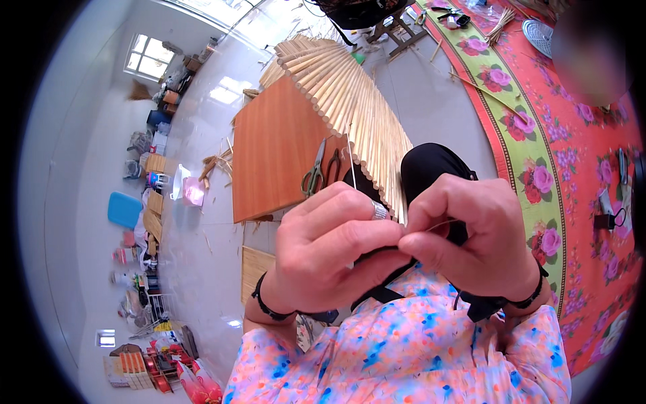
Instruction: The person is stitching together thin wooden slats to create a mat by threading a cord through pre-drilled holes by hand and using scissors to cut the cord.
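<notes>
Low orange-brown wooden table (pixel 269 148) on glossy white tiled floor (pixel 202 249); scissors (pixel 314 176) lie on the table near its right edge, fan of bamboo slats (pixel 350 94) overlapping that side.

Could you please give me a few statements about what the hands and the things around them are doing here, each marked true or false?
1. Both hands pinch a thin thread. True.
2. The scissors lie on the floral mat. False: they lie on the wooden board.
3. The left hand wears a metal thimble ring. True.
4. The right hand holds the scissors. False: it pinches the thread.
5. The bamboo ribs fan out beyond the hands. True.
</notes>
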Motion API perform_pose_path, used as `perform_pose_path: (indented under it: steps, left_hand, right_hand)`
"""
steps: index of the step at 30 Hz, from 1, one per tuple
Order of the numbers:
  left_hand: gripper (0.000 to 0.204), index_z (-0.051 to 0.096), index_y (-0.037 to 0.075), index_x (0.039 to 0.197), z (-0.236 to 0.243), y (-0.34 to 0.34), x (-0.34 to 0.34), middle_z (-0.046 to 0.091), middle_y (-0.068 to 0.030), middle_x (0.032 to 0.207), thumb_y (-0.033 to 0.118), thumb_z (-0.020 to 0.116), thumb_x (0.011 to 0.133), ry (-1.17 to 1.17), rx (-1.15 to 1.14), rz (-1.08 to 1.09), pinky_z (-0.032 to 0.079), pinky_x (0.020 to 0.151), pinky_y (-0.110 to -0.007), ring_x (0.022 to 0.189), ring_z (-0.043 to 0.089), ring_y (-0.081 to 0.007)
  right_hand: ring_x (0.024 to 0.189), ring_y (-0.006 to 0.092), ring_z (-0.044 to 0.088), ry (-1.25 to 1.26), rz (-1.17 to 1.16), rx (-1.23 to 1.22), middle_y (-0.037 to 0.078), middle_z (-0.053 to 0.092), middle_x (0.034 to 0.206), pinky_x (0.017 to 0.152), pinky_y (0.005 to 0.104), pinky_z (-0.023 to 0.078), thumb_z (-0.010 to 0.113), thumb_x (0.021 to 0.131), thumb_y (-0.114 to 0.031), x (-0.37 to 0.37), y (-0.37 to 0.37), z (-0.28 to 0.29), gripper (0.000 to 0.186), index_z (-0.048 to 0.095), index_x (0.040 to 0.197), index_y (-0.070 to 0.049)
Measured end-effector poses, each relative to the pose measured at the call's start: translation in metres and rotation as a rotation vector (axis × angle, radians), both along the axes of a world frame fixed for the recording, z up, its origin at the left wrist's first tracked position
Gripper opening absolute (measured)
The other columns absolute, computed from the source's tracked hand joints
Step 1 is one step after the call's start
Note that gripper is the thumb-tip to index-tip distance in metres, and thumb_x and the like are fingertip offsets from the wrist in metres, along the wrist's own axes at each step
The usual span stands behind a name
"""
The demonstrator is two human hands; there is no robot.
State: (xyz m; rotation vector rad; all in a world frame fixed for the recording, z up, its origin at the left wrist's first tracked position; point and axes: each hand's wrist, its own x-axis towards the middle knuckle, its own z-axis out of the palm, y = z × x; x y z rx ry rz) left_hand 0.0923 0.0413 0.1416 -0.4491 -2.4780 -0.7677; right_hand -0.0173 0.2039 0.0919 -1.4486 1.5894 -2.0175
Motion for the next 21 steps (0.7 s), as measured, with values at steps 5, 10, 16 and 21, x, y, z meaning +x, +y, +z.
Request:
perform_pose_path:
  steps: [5,10,16,21]
  left_hand:
    - [0.027,0.069,0.003,0.092,0.007,-0.003,0.008,0.057,-0.0067,0.075,0.0,0.082,0.069,0.027,0.126,0.012,0.042,0.051,-0.028,0.061,0.055,-0.0176]
    - [0.018,0.067,-0.002,0.094,0.004,-0.007,0.017,0.063,-0.0085,0.08,-0.006,0.075,0.078,0.076,0.429,0.062,0.044,0.058,-0.025,0.067,0.057,-0.0123]
    - [0.015,0.064,-0.003,0.1,0.012,-0.007,0.016,0.065,-0.0105,0.09,-0.006,0.067,0.086,0.171,0.71,-0.031,0.049,0.07,-0.023,0.079,0.061,-0.0121]
    - [0.014,0.063,-0.004,0.104,0.021,-0.007,0.017,0.065,-0.0083,0.093,-0.003,0.065,0.09,0.223,0.788,-0.034,0.048,0.069,-0.021,0.078,0.06,-0.0086]
  right_hand:
    - [0.054,0.01,0.056,0.088,-0.042,-0.089,0.002,0.06,0.066,0.05,0.0223,0.04,0.081,0.079,-0.018,-0.001,-0.001,0.01,0.026,0.06,0.075,-0.003]
    - [0.061,0.0004,0.051,-0.427,-0.046,-0.154,-0.005,0.056,0.069,0.053,0.0167,0.04,0.072,0.09,-0.011,0.0,-0.011,-0.001,0.016,0.06,0.083,-0.003]
    - [0.061,0.0016,0.047,-0.441,-0.06,-0.174,-0.002,0.055,0.075,0.053,0.0153,0.035,0.063,0.096,-0.011,-0.004,-0.026,-0.006,0.012,0.055,0.096,-0.002]
    - [0.069,0.0002,0.052,-0.368,-0.048,-0.125,-0.003,0.058,0.08,0.059,0.0158,0.041,0.067,0.092,-0.004,0.005,-0.029,0.008,0.009,0.059,0.093,0.0]
